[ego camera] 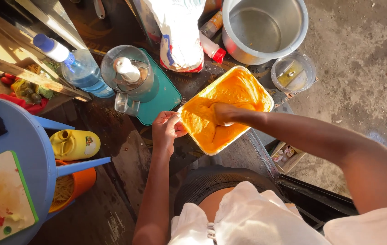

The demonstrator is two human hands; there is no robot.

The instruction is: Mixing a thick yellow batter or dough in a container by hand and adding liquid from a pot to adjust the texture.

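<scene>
Head view is showing the right hand (224, 113) pushing down, fingers buried, into the orange batter (236, 93), which is filling the pale rectangular tray (202, 144). The left hand (165, 130) is pinching the tray's near-left rim. Pressing hard could be tipping the tray off its dark surface, I judge. Beyond the hands, a white sack (179, 34) with red and blue print is standing; left of the left hand, a yellow jug (74, 144) is lying.
</scene>
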